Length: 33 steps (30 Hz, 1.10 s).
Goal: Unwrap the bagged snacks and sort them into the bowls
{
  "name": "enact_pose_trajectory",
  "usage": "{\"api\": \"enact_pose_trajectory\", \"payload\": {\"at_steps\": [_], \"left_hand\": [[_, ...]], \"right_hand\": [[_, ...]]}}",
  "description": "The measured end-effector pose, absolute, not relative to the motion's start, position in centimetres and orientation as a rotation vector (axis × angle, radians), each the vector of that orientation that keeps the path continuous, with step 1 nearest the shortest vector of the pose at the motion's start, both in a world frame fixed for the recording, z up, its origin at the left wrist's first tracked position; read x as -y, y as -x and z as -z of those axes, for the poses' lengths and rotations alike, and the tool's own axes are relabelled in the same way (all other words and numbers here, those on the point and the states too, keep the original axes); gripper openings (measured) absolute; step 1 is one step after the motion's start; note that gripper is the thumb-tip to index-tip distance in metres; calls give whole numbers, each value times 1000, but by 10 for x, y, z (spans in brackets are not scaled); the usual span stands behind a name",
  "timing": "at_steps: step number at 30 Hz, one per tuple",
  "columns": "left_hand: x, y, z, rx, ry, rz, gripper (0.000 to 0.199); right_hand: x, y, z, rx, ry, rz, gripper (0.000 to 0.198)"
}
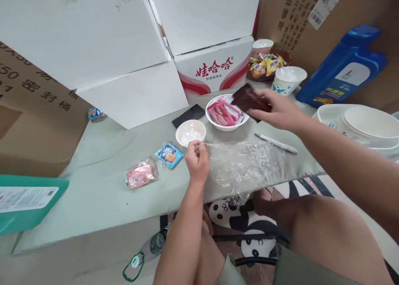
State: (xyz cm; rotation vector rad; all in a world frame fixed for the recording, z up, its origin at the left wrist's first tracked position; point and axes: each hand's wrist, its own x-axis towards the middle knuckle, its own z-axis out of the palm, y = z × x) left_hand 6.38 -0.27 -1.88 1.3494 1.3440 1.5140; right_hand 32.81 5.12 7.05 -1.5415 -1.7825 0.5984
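Observation:
My right hand [279, 109] grips a dark brown snack packet [247, 99] over the right side of a white bowl [229, 128]. Inside that bowl lie pink-wrapped snack packets [223, 111]. Close to the table's front edge, my left hand [197, 160] is closed in a pinch at the upper left corner of a clear plastic bag [243, 162], which lies crumpled and hangs over the edge. Just behind my left fingers stands a small cream bowl [190, 132]. To the left are a blue snack packet [170, 155] and a pink snack packet [142, 174].
A black phone [188, 116] lies behind the small bowl, a white pen [276, 143] right of the bag. Paper cups [288, 79], a snack basket [269, 65], a blue bottle [343, 69] and white containers [370, 125] stand right. Cartons [215, 67] line the back.

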Motion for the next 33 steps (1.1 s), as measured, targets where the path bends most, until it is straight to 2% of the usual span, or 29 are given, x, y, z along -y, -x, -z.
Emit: {"api": "enact_pose_trajectory", "payload": {"at_steps": [4,9,17,25,31,33], "left_hand": [[2,-66,25,-1333,-1389,-1437,23],[1,-66,27,-1350,-1397,-1413,25],[-2,-70,28,-1363,-1380,-1390,27],[-3,-74,25,-1394,-1418,-1374,26],[-3,-75,23,-1411,-1436,-1377,25],[-3,-75,22,-1413,-1423,-1378,26]], "right_hand": [[-83,-296,-72,2155,1639,-433,39],[-96,-281,-54,2189,1718,-240,40],[-94,-303,-42,2196,1650,-330,55],[-112,-301,-57,2356,1645,-298,39],[-118,-290,-65,2582,1600,-309,51],[-120,-297,-70,2582,1565,-352,48]]}}
